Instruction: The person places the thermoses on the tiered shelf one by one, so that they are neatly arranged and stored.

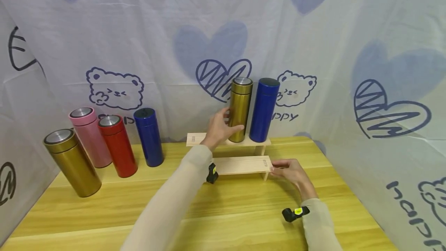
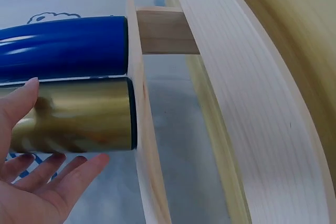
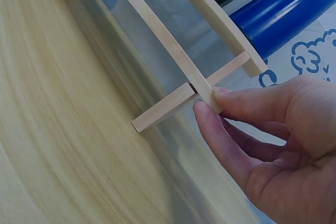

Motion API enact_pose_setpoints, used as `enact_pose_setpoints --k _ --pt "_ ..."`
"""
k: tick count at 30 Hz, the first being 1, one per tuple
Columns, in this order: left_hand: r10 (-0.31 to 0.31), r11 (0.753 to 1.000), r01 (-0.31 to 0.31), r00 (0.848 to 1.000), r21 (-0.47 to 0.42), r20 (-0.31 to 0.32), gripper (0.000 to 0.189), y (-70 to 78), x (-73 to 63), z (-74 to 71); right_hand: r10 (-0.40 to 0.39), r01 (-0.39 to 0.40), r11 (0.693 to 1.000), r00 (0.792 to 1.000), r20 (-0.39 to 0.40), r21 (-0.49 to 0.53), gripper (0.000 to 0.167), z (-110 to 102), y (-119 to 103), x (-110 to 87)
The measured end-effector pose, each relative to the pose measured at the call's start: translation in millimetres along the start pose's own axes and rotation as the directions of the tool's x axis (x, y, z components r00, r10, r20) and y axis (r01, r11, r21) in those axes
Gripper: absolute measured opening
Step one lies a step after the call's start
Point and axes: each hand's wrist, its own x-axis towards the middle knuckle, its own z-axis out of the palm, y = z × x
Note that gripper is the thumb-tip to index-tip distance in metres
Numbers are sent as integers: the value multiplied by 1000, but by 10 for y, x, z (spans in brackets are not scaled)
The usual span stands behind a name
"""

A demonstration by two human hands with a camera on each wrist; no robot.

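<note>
A gold thermos bottle (image 1: 239, 107) stands upright on the upper board (image 1: 195, 138) of a two-step wooden stand, beside a taller blue bottle (image 1: 265, 109). My left hand (image 1: 220, 129) is at the gold bottle's lower half, thumb across one side and loosely spread fingers along the other. In the left wrist view, the fingertips (image 2: 100, 162) show just off the bottle's edge. The right hand (image 1: 290, 171) pinches the right end of the lower board (image 1: 240, 165) between thumb and fingers, which the right wrist view shows close up.
At the left of the wooden table (image 1: 139, 208) stand a wide gold bottle (image 1: 74, 165), a pink bottle (image 1: 91, 138), a red bottle (image 1: 118, 148) and a smaller blue bottle (image 1: 149, 138). A printed white curtain (image 1: 156, 30) hangs behind and at both sides.
</note>
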Motion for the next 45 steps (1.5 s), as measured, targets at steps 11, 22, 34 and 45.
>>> enact_pose_setpoints --k 11,22,34,45 --pt "18 1000 -17 1000 -24 22 87 -45 -65 -205 4 -4 1000 1000 1 -4 41 -13 22 15" --pt "21 998 -19 999 -52 45 85 -94 -153 -409 14 -14 1000 1000 -5 -16 40 14 21 27" --pt "11 1000 -11 994 -6 112 82 -311 -338 -734 -3 3 1000 1000 6 0 40 32 12 37" --pt "73 997 -73 989 -1 128 77 -434 -516 -1037 -4 4 1000 1000 -2 4 41 26 11 11"
